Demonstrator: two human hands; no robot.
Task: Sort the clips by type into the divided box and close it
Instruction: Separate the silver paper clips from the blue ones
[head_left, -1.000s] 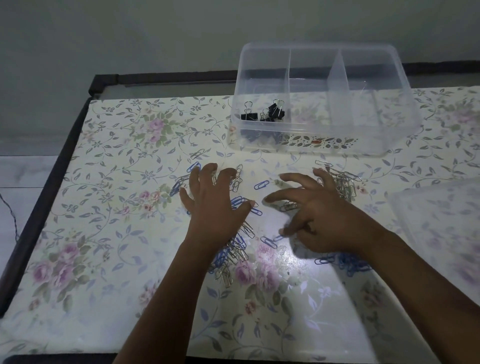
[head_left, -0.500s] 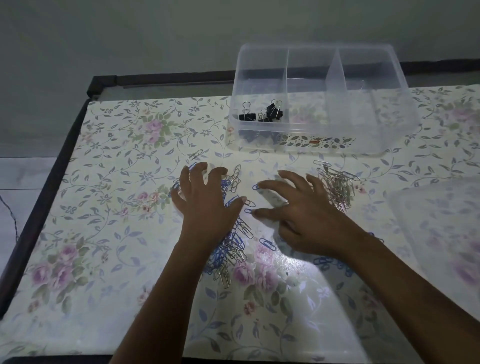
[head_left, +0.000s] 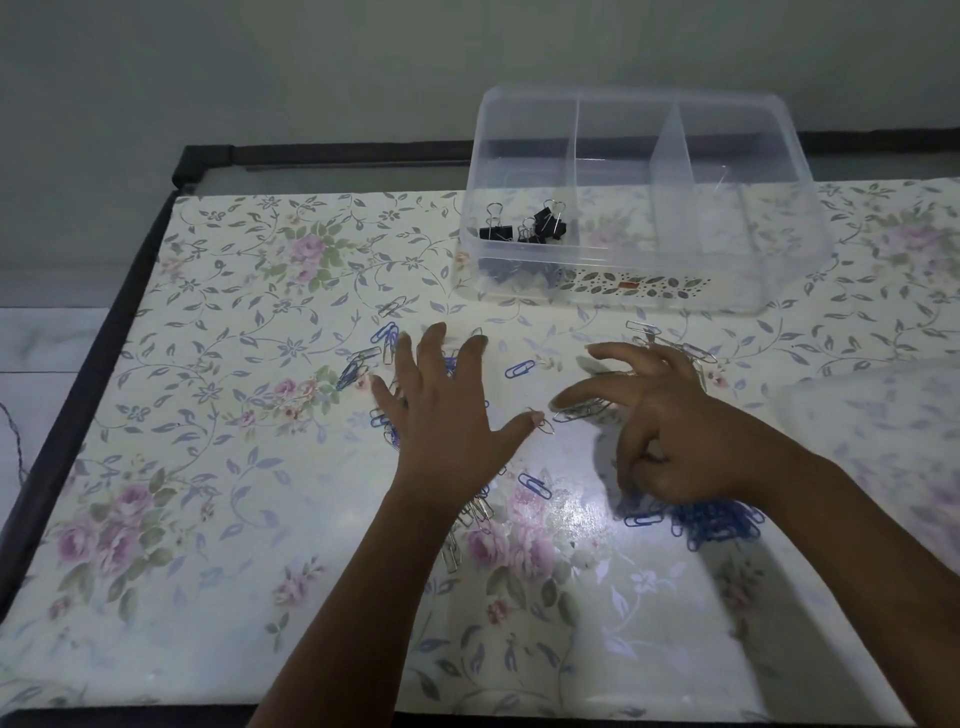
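- Blue and silver paper clips (head_left: 387, 338) lie scattered on the floral counter (head_left: 208, 467).
- I see the left hand (head_left: 447, 415) spread flat over them, grasping nothing.
- Right hand (head_left: 670, 431) is released, with its fingertips by silver clips (head_left: 576, 414).
- Black binder clips (head_left: 524, 228) sit in the left compartment of the divided box (head_left: 779, 249).

The divided box (head_left: 639, 296) stands at the table's (head_left: 234, 519) far edge, binder clips (head_left: 524, 228) in its left compartment. Before it, paper clips (head_left: 519, 369) lie scattered mid-table, under and around the left hand (head_left: 447, 415) and right hand (head_left: 670, 431). The lid (head_left: 872, 431) lies at the right edge.

floral tablecloth (head_left: 218, 467) covers a dark-edged table (head_left: 337, 155) beside a wall (head_left: 260, 67).
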